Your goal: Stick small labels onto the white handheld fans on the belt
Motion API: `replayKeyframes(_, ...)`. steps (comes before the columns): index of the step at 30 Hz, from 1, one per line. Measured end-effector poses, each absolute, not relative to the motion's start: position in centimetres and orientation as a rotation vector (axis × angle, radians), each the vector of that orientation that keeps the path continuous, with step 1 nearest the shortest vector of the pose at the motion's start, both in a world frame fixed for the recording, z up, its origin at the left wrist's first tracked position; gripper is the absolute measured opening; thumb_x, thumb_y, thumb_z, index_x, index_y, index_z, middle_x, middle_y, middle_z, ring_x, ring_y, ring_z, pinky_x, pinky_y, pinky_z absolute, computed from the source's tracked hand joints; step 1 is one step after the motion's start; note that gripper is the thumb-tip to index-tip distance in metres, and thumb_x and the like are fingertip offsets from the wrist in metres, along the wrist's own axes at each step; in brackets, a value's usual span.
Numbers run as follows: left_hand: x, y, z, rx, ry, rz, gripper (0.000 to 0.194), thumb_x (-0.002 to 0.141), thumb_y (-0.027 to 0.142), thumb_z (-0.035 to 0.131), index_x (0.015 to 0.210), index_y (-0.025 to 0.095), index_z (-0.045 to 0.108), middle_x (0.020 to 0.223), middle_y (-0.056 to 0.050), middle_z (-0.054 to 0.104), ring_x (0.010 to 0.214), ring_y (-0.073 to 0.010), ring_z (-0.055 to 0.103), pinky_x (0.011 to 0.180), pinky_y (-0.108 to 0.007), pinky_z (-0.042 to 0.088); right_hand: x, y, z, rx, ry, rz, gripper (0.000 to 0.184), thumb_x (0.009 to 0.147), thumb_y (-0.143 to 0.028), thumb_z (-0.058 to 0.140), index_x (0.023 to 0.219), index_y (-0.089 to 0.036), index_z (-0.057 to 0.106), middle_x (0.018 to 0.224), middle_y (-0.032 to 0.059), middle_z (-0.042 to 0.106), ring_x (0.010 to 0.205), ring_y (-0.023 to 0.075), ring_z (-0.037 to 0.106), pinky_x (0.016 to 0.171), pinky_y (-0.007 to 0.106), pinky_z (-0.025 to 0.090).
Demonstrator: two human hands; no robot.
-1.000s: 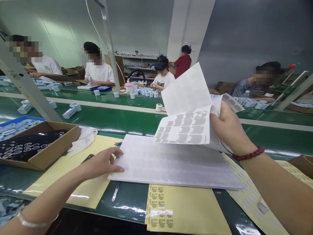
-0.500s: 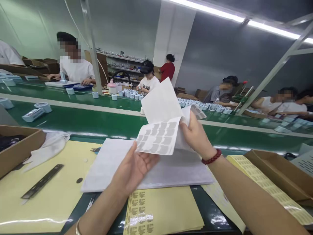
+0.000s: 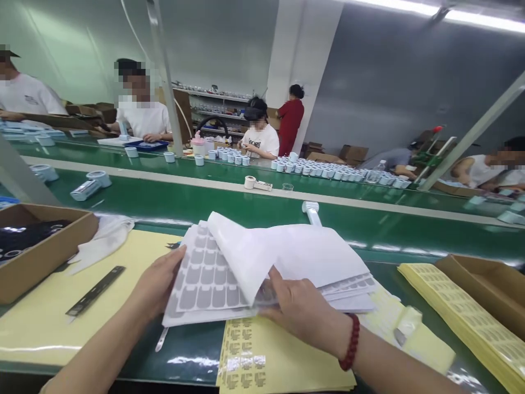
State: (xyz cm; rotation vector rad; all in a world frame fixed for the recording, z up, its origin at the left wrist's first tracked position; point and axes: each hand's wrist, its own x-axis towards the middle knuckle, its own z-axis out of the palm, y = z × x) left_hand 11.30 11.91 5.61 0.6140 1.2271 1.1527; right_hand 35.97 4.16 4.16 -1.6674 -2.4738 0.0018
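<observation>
A stack of white sticker sheets printed with grey label shapes lies tilted in front of me. My left hand grips its left edge, the fingers partly hidden by the sheets. The top white sheet is curled back to the right, baring rows of grey labels. My right hand is closed at the front edge of the sheets, thumb on top and fingers partly hidden below. Under the right hand lies a yellow label sheet with small printed blocks down its left side.
On the left are a cardboard box of dark parts, a white cloth and a metal ruler. A yellow label stack and another box stand right. Beyond, the green conveyor carries light-blue parts; several people sit behind it.
The raised, folded sheets have come down onto the stack. My left hand moved left to the stack's edge; my right hand moved down to its front edge. The camera view shifted too.
</observation>
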Motion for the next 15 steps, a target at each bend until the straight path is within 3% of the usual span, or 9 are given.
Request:
replayKeyframes(4, 11.0, 11.2, 4.5, 0.642, 1.159, 1.155, 0.013, 0.085, 0.018, 0.064, 0.09, 0.014, 0.075, 0.088, -0.008, 0.079, 0.079, -0.0237, 0.075, 0.063, -0.027, 0.058, 34.7, 3.2, 3.1, -1.542, -2.347, 0.083, 0.134, 0.074, -0.034, 0.087, 0.156, -0.015, -0.018, 0.123, 0.0198, 0.07, 0.101, 0.0359, 0.072, 0.071, 0.042, 0.063)
replayKeyframes(6, 11.0, 11.1, 4.5, 0.635, 1.105, 1.157, 0.016, 0.084, 0.019, 0.065, 0.095, 0.013, 0.075, 0.088, -0.008, 0.079, 0.081, -0.0248, 0.074, 0.071, -0.029, 0.059, 33.7, 3.5, 3.2, -1.455, -2.302, 0.092, 0.147, 0.069, -0.035, 0.091, 0.151, -0.018, -0.031, 0.129, 0.0211, 0.066, 0.107, 0.0367, 0.07, 0.076, 0.045, 0.063)
replayKeyframes(12, 10.8, 10.7, 4.3, 0.602, 0.96, 1.14, 0.028, 0.087, 0.02, 0.061, 0.111, 0.011, 0.072, 0.088, -0.01, 0.078, 0.078, -0.025, 0.074, 0.074, -0.033, 0.059, 28.4, 4.9, 3.2, -1.181, -2.303, 0.124, 0.164, 0.053, -0.051, 0.096, 0.15, -0.02, -0.032, 0.141, 0.0262, 0.054, 0.121, 0.0423, 0.06, 0.086, 0.052, 0.061)
replayKeyframes(13, 10.8, 10.5, 4.1, 0.605, 0.936, 1.142, 0.029, 0.087, 0.022, 0.062, 0.113, 0.012, 0.071, 0.091, -0.01, 0.078, 0.08, -0.025, 0.074, 0.073, -0.032, 0.059, 27.7, 5.1, 3.1, -1.144, -2.307, 0.113, 0.162, 0.054, -0.049, 0.097, 0.15, -0.02, -0.031, 0.142, 0.0259, 0.054, 0.121, 0.0431, 0.06, 0.086, 0.053, 0.061)
replayKeyframes(15, 10.8, 10.2, 3.7, 0.608, 0.894, 1.149, 0.03, 0.088, 0.026, 0.064, 0.115, 0.014, 0.071, 0.097, -0.009, 0.078, 0.085, -0.0245, 0.073, 0.07, -0.03, 0.058, 26.9, 5.2, 3.1, -1.099, -2.278, 0.118, 0.143, 0.07, -0.036, 0.09, 0.152, -0.024, -0.026, 0.139, 0.0208, 0.058, 0.119, 0.0395, 0.063, 0.083, 0.049, 0.063)
